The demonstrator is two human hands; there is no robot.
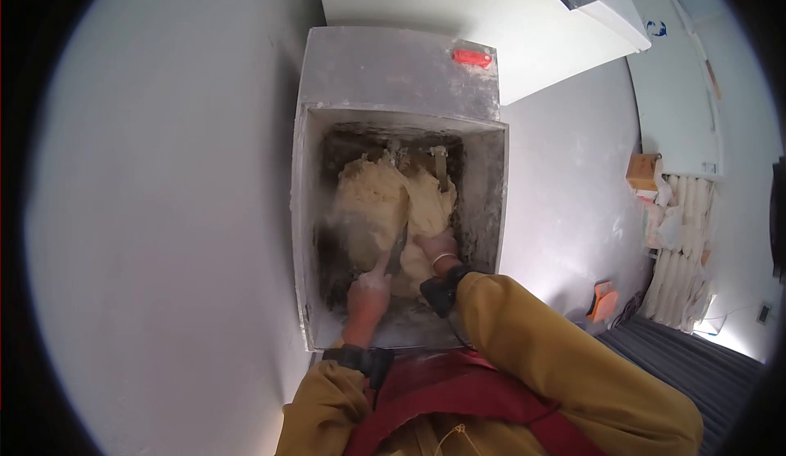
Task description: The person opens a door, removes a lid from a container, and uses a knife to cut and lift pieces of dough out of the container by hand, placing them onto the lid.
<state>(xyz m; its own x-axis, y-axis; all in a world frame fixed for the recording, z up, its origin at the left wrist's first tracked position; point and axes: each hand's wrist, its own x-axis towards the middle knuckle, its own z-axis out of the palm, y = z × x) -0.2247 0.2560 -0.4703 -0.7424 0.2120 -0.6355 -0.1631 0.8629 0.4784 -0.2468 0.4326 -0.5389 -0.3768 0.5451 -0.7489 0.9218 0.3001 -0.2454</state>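
Observation:
A large mass of pale dough (368, 198) fills much of an open metal mixing tub (483, 202). At the lower left of the dough is my left hand (368, 292), closed, with its index finger stretched along a dark, narrow blade (398, 247) that rests against the dough. The blade's handle is hidden in the hand. On the right side, my right hand (438, 247) touches the dough, its fingers mostly hidden in or behind it. Metal mixer parts (440, 165) stick out above the dough at the back of the tub.
A red object (472, 57) lies on the machine's top cover (393, 71). Walls of the tub surround both hands. To the far right are a cardboard box (643, 171), stacked pale bundles (684, 251) and an orange item (604, 301) near the floor.

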